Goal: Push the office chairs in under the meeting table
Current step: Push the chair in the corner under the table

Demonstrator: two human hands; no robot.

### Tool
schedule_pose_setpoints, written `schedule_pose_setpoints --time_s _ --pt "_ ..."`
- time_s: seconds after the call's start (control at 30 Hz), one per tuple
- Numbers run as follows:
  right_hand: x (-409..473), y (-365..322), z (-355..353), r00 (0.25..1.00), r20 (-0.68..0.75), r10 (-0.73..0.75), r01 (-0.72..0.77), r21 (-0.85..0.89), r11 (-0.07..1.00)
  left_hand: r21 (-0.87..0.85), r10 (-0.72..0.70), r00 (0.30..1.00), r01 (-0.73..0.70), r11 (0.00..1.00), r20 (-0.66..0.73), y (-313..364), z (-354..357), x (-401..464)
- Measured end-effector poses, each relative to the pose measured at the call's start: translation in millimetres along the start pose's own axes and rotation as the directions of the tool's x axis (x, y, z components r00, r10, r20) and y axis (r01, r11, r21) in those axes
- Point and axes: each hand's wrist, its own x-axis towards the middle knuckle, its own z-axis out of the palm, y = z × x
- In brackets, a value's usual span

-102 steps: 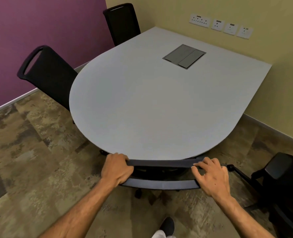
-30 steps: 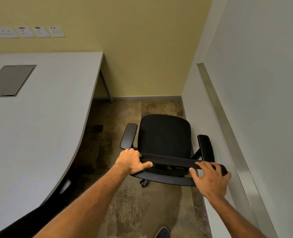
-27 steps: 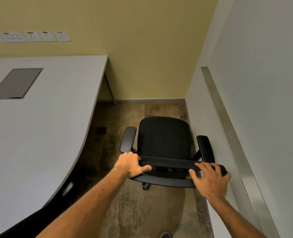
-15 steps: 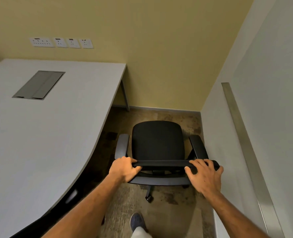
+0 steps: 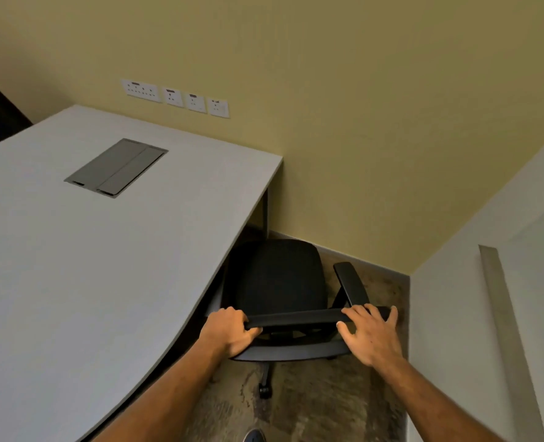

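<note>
Viewpoint: looking down from head height over two bare forearms into a room corner.
Office chair (image 5: 280,282): black, with a squarish, rounded, fabric-textured seat; left side of the seat tucked beneath the table edge, right side out over the floor.
Backrest top rail (image 5: 296,319): a flat, dark, matte bar running left to right, nearest the viewer.
Right armrest (image 5: 350,283): a smooth, black, elongated pad, angled away toward the wall and clear of the table.
Chair base: a thin black leg ending in a small caster (image 5: 264,391) on the floor.
Left hand (image 5: 230,333): fingers curled closed around the left end of the top rail, thumb tucked under it.
Right hand (image 5: 371,334): fingers wrapped over the right end of the rail, slightly spread, thumb beneath.
Meeting table (image 5: 73,266): pale grey, matte top with a faint grain and a curved near edge; a slim dark leg at its far corner.
Cable hatch (image 5: 116,167): a flat, grey, rectangular two-flap lid set flush in the tabletop.
Wall sockets (image 5: 175,97): a row of white plastic plates on the yellow wall above the table.
Floor (image 5: 312,406): mottled brown and beige carpet.
Right side: a pale smooth partition (image 5: 455,314) with a brushed metal strip.
</note>
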Motion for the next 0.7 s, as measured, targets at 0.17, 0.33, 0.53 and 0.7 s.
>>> schedule_pose_setpoints --time_s 0.17,0.33,0.53,0.7 --pt "82.8 -3.4 -23.7 0.987 -0.036 -0.158 0.157 -0.041 0.987 -0.028 -0.098 0.995 0.097 0.995 -0.02 -8.6 -9.5 42.0" --pt "175.7 8.8 -47.9 0.929 -0.063 -0.365 0.36 -0.083 0.929 -0.106 -0.242 0.969 0.235 0.966 -0.059 8.6 -12.6 76.0" --pt "284.3 30.4 -76.8 0.817 0.01 -0.576 0.572 -0.129 0.81 -0.172 -0.448 0.893 0.434 0.884 -0.05 60.8 -13.9 115.2" --pt "358.5 33.9 -99.9 0.716 0.029 -0.698 0.693 -0.156 0.704 -0.25 -0.583 0.809 0.55 0.797 -0.077 97.9 -21.2 144.5"
